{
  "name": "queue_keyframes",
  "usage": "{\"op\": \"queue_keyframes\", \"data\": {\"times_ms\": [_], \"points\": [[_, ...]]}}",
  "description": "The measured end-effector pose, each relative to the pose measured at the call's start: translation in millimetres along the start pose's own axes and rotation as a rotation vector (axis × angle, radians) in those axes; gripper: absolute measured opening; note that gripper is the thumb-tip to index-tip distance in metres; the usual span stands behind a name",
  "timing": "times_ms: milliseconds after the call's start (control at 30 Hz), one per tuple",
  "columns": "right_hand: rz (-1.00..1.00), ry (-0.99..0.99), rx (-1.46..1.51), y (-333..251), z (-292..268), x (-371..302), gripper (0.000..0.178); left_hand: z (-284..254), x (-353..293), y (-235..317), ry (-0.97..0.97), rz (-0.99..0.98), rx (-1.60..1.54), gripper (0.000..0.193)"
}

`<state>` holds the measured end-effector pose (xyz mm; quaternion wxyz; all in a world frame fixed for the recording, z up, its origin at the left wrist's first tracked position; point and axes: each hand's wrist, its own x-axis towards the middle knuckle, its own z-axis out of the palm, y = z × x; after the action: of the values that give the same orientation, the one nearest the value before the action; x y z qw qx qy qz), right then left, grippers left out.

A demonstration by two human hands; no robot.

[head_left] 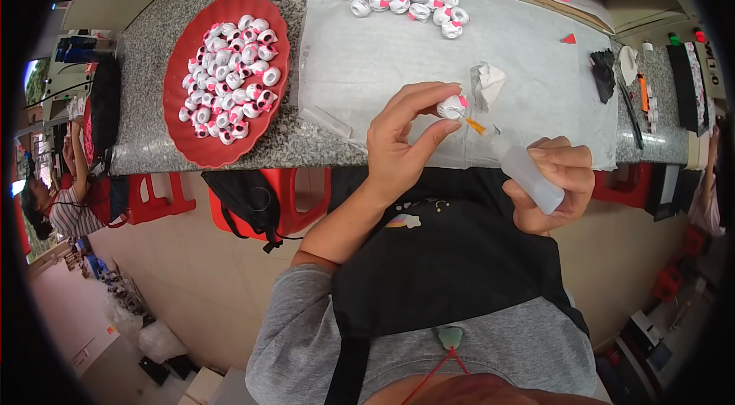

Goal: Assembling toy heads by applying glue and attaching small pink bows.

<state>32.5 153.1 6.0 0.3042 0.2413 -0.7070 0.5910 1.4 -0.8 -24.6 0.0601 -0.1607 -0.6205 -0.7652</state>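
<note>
Left hand (402, 133) pinches the white-and-pink piece (450, 108) above the white sheet (360, 60), right hand (565, 175) grasps the squeeze bottle (530, 177), orange nozzle (475, 126) close by; probably best with pinch steady, squeeze light.

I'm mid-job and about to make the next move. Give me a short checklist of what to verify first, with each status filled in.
1. Piece held: ok; the left hand pinches the piece between thumb and fingers.
2. Bottle held: ok; the right hand grips the bottle.
3. Tip aimed: ok; the orange tip points toward the piece.
4. Tip touching the piece: cannot tell from this view.
5. Sheet free of scraps: not ok; a white wad lies on it.
6. Plate apart from both hands: ok.
</note>
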Motion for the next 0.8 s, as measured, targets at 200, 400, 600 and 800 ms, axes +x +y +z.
{"op": "queue_keyframes", "data": {"times_ms": [200,400,600,800], "points": [[-0.006,-0.023,0.008,-0.7,-0.7,2.5,0.038,-1.5,2.9,2.0,-0.041,0.068,0.213,0.031],[-0.005,-0.022,0.014,-0.5,-2.7,7.5,0.041,-3.5,4.7,1.2,-0.029,0.073,0.225,0.031],[0.184,0.037,0.033,12.1,-12.3,20.1,0.035,-13.1,6.3,1.8,0.099,-0.035,0.02,0.03],[0.62,-0.197,0.055,83.4,-32.9,77.7,0.026,-19.5,8.4,6.4,0.168,-0.085,-0.168,0.032]]}}
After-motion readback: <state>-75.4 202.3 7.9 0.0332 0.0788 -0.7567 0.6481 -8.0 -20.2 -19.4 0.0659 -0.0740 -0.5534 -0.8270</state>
